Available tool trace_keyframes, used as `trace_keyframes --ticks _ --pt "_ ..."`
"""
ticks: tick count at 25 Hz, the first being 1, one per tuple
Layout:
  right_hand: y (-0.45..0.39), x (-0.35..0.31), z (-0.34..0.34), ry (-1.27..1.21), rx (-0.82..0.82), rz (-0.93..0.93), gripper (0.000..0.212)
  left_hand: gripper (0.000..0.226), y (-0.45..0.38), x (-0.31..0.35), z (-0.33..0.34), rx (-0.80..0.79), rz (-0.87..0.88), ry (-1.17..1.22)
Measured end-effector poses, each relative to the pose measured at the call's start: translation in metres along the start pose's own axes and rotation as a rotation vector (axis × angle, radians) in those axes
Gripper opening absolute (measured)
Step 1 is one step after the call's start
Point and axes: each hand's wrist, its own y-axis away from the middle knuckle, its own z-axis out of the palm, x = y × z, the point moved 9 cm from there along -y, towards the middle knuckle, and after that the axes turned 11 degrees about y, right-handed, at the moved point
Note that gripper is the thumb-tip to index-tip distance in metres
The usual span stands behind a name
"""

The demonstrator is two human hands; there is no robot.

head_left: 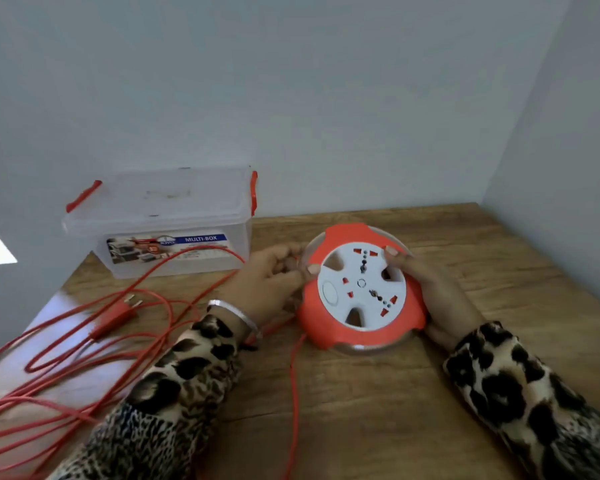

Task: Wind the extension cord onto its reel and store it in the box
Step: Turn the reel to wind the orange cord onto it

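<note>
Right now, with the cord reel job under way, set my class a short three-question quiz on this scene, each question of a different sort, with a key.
1. True or false: the lid of the clear storage box is off.
2. Which hand grips the orange cord at the edge of the reel?
A. left hand
B. right hand
C. neither
3. Fill in: the plug lies on the table, to the ____ of the reel.

Key: 1 false, the lid is on. 2 A. 3 left.
</note>
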Motion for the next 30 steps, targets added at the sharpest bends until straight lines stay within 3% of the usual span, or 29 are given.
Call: trace_keyframes --ticks 2,4,6,7,9,11,12,15,18,22,23,25,27,30 --pt "0.001 -0.001 0.002 -0.011 0.022 -0.037 0.037 0.026 0.001 0.013 -0.013 0.161 0.089 -0.255" --pt "0.004 -0.001 0.002 -0.060 0.077 -0.025 0.040 0.015 0.026 0.057 -0.018 0.374 0.357 -0.467" --pt "0.013 -0.004 0.007 -0.156 0.106 -0.016 0.043 0.020 0.058 0.082 -0.001 0.379 0.517 -0.400" --pt "0.017 -0.007 0.007 -0.177 0.136 -0.016 0.045 0.029 0.066 0.076 0.014 0.272 0.442 -0.304" --pt "0.023 -0.017 0.003 -0.167 0.204 -0.061 0.046 0.035 0.082 0.029 0.058 -0.001 0.033 -0.102" --pt "0.029 -0.023 0.002 -0.226 0.223 -0.103 0.044 0.030 0.099 -0.014 0.085 -0.101 -0.258 0.038" --pt "0.032 -0.024 0.001 -0.262 0.222 -0.104 0.043 0.028 0.098 -0.022 0.085 -0.058 -0.267 0.082" --pt "0.039 -0.025 0.002 -0.310 0.161 -0.108 0.035 0.038 0.082 -0.012 0.064 0.101 -0.067 0.254" --pt "0.044 -0.027 0.010 -0.245 0.063 -0.096 0.031 0.040 0.070 -0.006 0.051 0.149 0.045 0.422" --pt "0.047 -0.024 0.014 0.229 0.072 -0.076 0.040 0.046 0.062 -0.001 0.027 0.166 0.173 0.476" --pt "0.049 -0.032 0.009 0.459 0.150 -0.148 0.049 0.048 0.061 0.002 0.021 0.166 0.205 0.455" --pt "0.066 -0.068 0.008 1.001 0.383 -0.492 0.073 0.051 0.062 0.007 0.016 0.153 0.252 0.382" --pt "0.088 -0.091 0.034 1.277 0.464 -0.852 0.072 0.048 0.062 0.006 0.017 0.144 0.249 0.363" --pt "0.093 -0.090 0.056 1.497 0.489 -0.924 0.056 0.045 0.060 0.006 0.020 0.127 0.238 0.338"
